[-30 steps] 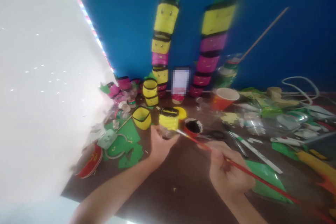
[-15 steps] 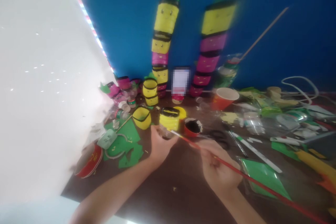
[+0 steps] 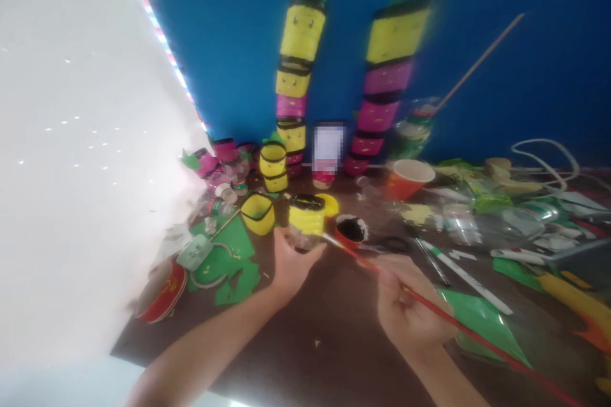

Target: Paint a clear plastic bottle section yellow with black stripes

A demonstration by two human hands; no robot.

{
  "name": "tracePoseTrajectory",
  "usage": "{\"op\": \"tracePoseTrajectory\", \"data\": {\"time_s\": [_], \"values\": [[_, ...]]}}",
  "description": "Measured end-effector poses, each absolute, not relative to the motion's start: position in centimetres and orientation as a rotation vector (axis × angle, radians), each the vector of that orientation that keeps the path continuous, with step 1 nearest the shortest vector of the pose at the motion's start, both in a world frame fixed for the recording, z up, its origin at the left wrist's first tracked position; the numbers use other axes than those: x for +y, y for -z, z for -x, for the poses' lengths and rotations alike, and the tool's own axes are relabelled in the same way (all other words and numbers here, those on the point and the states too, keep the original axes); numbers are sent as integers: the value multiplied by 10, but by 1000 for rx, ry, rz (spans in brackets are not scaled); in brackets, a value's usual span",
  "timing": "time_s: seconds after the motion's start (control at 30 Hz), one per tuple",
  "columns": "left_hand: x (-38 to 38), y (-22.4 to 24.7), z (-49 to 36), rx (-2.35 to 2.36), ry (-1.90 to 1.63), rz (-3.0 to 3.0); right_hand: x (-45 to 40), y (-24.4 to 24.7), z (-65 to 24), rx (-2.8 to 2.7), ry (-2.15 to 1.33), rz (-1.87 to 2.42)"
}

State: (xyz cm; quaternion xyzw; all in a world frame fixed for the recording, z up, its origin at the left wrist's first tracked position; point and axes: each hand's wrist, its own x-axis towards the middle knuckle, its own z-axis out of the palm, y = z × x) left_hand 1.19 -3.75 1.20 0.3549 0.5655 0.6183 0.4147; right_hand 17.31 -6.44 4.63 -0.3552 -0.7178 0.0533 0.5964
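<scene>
My left hand [image 3: 293, 265] grips the lower part of a small plastic bottle piece [image 3: 308, 219], painted yellow above a bare clear band, with a black rim. In my right hand [image 3: 410, 305] is a long red paintbrush [image 3: 365, 261], held like a pen. Its pale tip is at the right side of the bottle piece, near the lower edge of the yellow. Just behind my right hand stands a red cup [image 3: 350, 233] with dark contents. A yellow cup-shaped piece [image 3: 258, 215] with a black rim sits left of the held one.
Tall stacks of yellow and magenta pieces [image 3: 305, 32] stand against the blue wall. At left lie green sheets [image 3: 238, 235] and a red container [image 3: 165, 292]. An orange cup [image 3: 409, 179], a white marker [image 3: 468, 276], a green packet [image 3: 482, 324] and black scissors [image 3: 395, 243] are at right.
My right hand has moved a little right and down, and the brush tip has shifted right along the bottle piece. My left hand stays almost still.
</scene>
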Motion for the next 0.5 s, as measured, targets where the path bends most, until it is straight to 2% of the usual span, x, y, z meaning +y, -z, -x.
{"op": "tracePoseTrajectory", "data": {"time_s": [0.5], "values": [[-37,-11,-12,1390,-1558,-888,-63,-51,-173,-1721,-128,744]]}}
